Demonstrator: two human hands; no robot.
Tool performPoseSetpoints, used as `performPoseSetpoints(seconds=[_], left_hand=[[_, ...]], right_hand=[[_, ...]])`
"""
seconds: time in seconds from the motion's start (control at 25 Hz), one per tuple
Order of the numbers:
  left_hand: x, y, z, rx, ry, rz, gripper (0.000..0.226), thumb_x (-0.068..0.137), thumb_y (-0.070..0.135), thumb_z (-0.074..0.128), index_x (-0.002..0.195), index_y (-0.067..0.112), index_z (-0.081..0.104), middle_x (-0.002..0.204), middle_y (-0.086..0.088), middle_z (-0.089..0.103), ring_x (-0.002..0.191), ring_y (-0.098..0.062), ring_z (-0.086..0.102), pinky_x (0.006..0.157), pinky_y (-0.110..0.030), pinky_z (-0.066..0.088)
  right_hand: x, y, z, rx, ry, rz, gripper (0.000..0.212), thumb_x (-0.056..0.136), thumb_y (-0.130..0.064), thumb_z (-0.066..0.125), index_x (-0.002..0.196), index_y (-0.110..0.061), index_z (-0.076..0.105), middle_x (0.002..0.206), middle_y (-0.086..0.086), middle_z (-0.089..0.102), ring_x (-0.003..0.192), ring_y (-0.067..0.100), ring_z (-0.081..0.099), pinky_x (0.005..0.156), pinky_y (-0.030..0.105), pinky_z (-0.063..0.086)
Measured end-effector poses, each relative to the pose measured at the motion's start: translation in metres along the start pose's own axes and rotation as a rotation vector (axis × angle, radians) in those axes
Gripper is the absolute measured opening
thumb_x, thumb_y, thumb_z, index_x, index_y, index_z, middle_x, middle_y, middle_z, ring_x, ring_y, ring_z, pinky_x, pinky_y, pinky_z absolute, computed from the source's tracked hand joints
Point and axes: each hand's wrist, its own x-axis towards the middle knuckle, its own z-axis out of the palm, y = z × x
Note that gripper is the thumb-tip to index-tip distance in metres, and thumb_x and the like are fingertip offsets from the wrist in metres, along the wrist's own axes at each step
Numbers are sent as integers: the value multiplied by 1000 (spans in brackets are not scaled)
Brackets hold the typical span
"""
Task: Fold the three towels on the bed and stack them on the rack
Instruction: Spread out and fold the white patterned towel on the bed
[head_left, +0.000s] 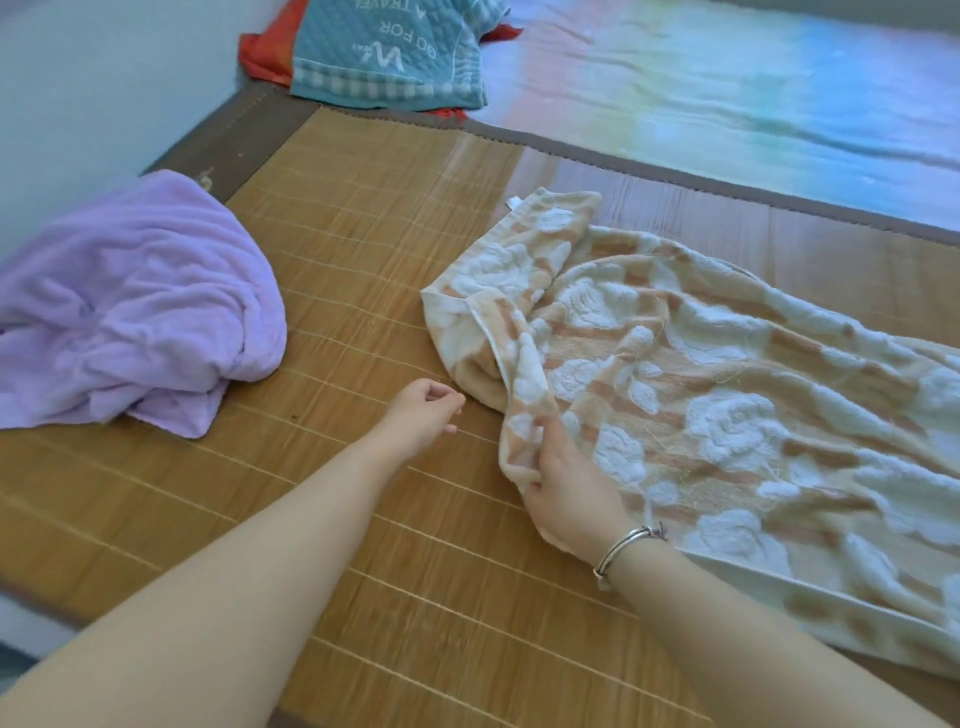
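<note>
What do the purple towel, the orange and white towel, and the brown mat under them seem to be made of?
The crumpled purple towel looks like soft plush cloth, perhaps microfibre: smooth, fuzzy, matte folds. The orange and white flowered towel looks like looped terry, probably cotton: raised white flowers and loose threads show. The brown slatted mat looks like bamboo or similar strips stitched together, slightly glossy, with a brown cloth border.

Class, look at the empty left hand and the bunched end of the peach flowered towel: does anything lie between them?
Nothing visible does. Only bare bamboo mat separates the left hand from the towel; the right hand already grips its edge.
</note>
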Motion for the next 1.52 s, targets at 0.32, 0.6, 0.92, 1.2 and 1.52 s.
performPoseSetpoints(seconds=[0.32, 0.6, 0.92, 1.2, 1.52], left_hand=[[13, -13, 12, -387, -23, -117, 79, 70, 49, 77, 129, 10, 41, 116, -9, 62, 103, -25, 64, 91, -44, 53], [11, -39, -74, -238, 662, 139, 30, 84, 14, 66, 107, 10, 47, 100, -6, 58, 92, -24, 57, 79, -32, 44], [-6, -125, -141, 355, 615, -88, 22, 85, 20, 65, 97, 5, 54, 101, -17, 61, 93, -35, 57, 69, -34, 37], [-18, -145, -162, 392, 667, -84, 16, 91, 16, 58, 96, 1, 56, 96, -16, 59, 85, -32, 52, 68, -34, 34], [-40, -147, -158, 780, 707, -83, 38, 85, 13, 61, 120, 8, 47, 123, -16, 47, 110, -40, 45, 89, -47, 40]], right_hand=[[-24, -18, -13, 351, -555, -148, 43, 78, -5, 47, 104, -30, 70, 67, -13, 53, 57, -3, 46, 59, 13, 38], [-14, -25, 2, 475, -455, -51, 18, 85, -23, 58, 101, -25, 64, 88, -8, 61, 78, 5, 55, 73, 23, 48], [-13, -27, 23, -173, -416, -172, 31, 85, -52, 52, 91, -22, 46, 86, -6, 55, 77, 18, 56, 66, 31, 46], [-22, -44, 47, -371, -491, -340, 6, 87, -22, 48, 87, -19, 42, 89, -4, 46, 80, 21, 53, 67, 35, 48], [-6, -63, 37, 82, -803, -109, 9, 87, -23, 55, 83, -15, 57, 78, -8, 61, 66, 7, 57, 67, 27, 52]])
